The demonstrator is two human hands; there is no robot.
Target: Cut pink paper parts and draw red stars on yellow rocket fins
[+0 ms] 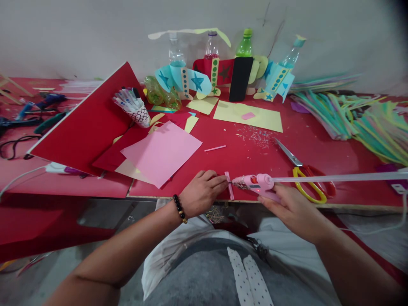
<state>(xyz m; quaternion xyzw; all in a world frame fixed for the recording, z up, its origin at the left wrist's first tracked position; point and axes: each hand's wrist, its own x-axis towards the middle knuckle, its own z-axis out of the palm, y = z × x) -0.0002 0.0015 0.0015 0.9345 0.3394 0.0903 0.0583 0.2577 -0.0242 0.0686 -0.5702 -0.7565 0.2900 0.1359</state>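
My left hand [202, 192] rests at the table's front edge, its fingertips pinching a narrow pink paper strip [229, 185]. My right hand [293, 210] grips a pink hot glue gun [255, 183], whose nozzle reaches the strip at the left fingertips. A long translucent glue stick [334, 177] runs rightward out of the back of the gun. Just beyond my right hand lie scissors [306, 178] with yellow and red handles, untouched. A short pink stick [215, 148] lies farther up the table.
The red tabletop [255, 161] holds a pink paper sheet [161, 153], paper scraps and a tilted red board [86, 119]. Decorated plastic bottles [245, 44] stand along the wall. Bundled paper strips [357, 119] lie at right, with tools and cables at left.
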